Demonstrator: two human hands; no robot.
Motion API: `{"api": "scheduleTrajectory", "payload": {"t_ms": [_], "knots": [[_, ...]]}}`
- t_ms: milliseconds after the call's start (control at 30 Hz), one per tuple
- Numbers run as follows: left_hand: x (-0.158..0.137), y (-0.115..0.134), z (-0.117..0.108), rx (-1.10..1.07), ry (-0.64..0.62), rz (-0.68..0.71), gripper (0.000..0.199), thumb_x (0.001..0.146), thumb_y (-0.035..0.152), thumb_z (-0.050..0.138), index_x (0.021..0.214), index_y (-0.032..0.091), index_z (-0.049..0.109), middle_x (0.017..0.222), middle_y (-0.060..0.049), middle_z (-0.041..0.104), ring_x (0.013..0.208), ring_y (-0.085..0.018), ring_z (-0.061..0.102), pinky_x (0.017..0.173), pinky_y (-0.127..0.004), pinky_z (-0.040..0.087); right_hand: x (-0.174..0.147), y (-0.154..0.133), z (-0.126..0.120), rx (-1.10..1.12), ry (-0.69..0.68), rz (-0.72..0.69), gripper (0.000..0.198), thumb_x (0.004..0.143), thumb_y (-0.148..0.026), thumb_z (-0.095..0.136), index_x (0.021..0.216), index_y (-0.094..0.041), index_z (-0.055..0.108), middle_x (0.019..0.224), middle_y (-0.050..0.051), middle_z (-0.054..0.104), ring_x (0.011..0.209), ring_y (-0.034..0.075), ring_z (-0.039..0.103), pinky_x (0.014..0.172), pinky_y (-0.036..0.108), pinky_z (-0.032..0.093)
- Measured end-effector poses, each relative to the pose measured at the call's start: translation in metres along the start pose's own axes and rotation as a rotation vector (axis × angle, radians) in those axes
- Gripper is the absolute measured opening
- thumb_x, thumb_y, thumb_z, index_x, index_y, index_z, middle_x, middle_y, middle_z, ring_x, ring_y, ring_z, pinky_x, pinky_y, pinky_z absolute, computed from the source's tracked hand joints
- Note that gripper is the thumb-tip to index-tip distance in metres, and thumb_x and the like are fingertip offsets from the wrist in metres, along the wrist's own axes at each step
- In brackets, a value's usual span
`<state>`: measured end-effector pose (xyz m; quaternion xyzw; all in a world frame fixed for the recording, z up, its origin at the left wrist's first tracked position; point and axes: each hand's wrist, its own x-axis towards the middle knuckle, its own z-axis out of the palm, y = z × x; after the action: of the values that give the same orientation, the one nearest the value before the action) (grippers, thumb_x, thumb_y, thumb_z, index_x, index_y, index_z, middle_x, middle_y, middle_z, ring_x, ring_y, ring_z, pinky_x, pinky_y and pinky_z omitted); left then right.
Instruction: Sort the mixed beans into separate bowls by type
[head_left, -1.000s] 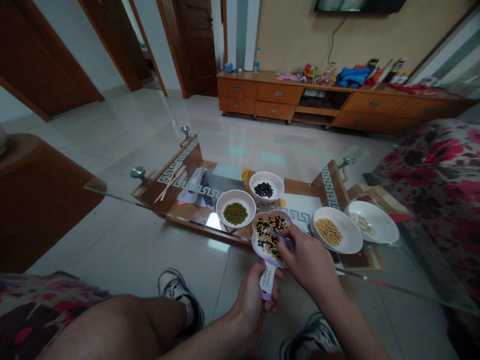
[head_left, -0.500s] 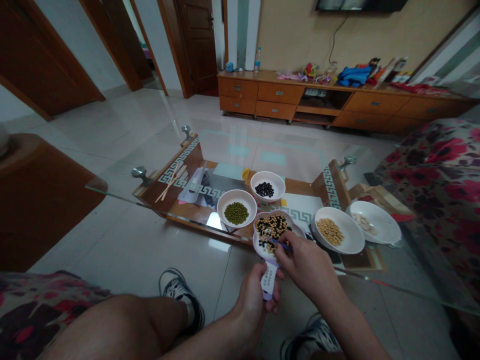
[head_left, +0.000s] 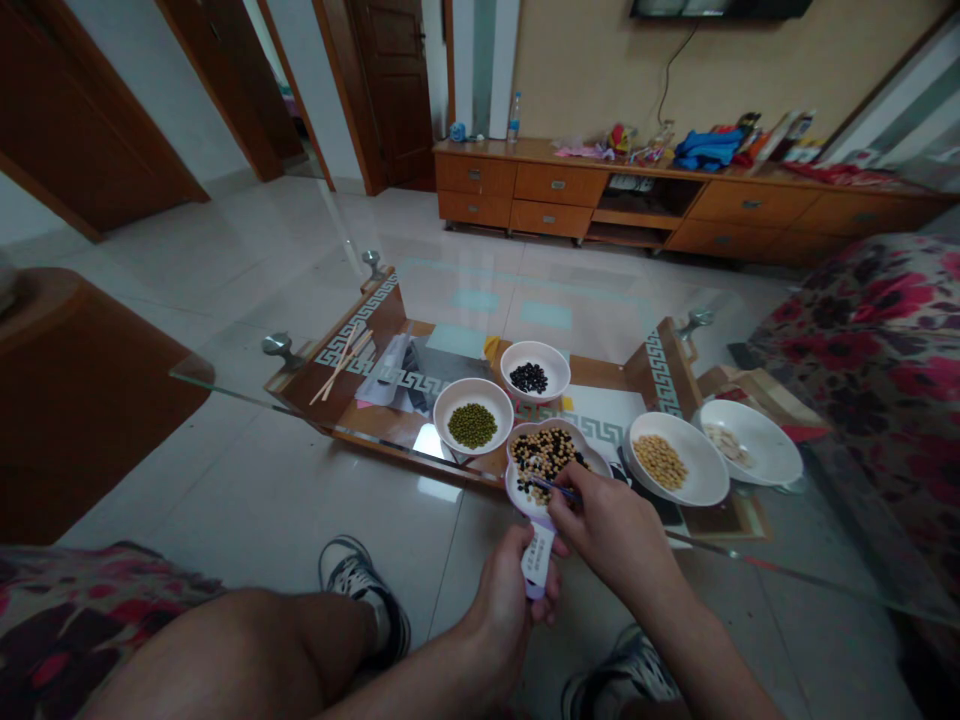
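Note:
My left hand (head_left: 508, 590) is closed round the labelled handle of a lilac-rimmed, petal-shaped dish (head_left: 598, 462), held at the table's near edge. Mixed black and yellow beans (head_left: 546, 455) cover much of the dish's inside. Over its right side, my right hand (head_left: 609, 520) pinches slim purple tweezers (head_left: 556, 488), their tips down among the beans. Whether the tips grip a bean is too small to tell. Nearby stand a white bowl of green beans (head_left: 472, 426), a white bowl of black beans (head_left: 529, 378) and a white bowl of yellow beans (head_left: 660, 462).
Another white bowl (head_left: 772, 450) with some pale pieces stands at the far right. All the bowls rest on a glass-topped table (head_left: 247, 335). Wooden chopsticks (head_left: 343, 368) lie on the left. A long wooden cabinet (head_left: 555, 190) lines the wall beyond.
The tweezers and my right hand have shifted very slightly over the dish. My left hand keeps the same hold on the handle, and the bowls stand where they were.

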<state>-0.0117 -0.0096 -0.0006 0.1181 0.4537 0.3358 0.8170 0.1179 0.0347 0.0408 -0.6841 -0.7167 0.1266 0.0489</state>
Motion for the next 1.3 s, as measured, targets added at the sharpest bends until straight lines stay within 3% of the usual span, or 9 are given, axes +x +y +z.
{"api": "scheduleTrajectory", "payload": {"t_ms": [667,1000,1133,1300], "knots": [[0.001,0.000,-0.001,0.007,-0.025,0.008,0.039,0.075,0.046,0.044,0.085,0.013,0.062,0.049,0.005,0.046,0.038,-0.007,0.027,0.046,-0.025,0.027,-0.001,0.007,-0.010,0.028,0.104,-0.024,0.021,0.089,-0.035,0.047,0.091,-0.024,0.065,0.075,0.003,0.071,0.065,0.018,0.066,0.056,0.027,0.032],[0.000,-0.001,-0.002,0.005,-0.032,0.006,0.037,0.079,0.043,0.041,0.086,0.013,0.062,0.050,0.005,0.046,0.039,-0.007,0.026,0.046,-0.024,0.025,-0.001,0.044,-0.047,-0.073,0.358,0.375,0.029,0.085,-0.047,0.052,0.093,-0.026,0.070,0.072,0.006,0.069,0.062,0.021,0.061,0.054,0.028,0.032],[0.000,-0.001,-0.003,0.008,-0.037,0.012,0.037,0.080,0.041,0.040,0.086,0.013,0.062,0.051,0.004,0.046,0.040,-0.007,0.027,0.047,-0.024,0.025,-0.004,0.053,-0.055,-0.174,0.358,0.590,0.036,0.083,-0.051,0.049,0.095,-0.026,0.072,0.064,0.010,0.064,0.055,0.025,0.057,0.049,0.030,0.029],[0.000,0.000,-0.003,-0.003,-0.042,0.003,0.038,0.079,0.044,0.043,0.086,0.013,0.063,0.051,0.004,0.046,0.040,-0.007,0.027,0.047,-0.024,0.025,-0.005,0.057,-0.060,-0.192,0.349,0.654,0.040,0.082,-0.053,0.048,0.098,-0.026,0.073,0.061,0.011,0.061,0.050,0.024,0.054,0.045,0.030,0.028]]}}
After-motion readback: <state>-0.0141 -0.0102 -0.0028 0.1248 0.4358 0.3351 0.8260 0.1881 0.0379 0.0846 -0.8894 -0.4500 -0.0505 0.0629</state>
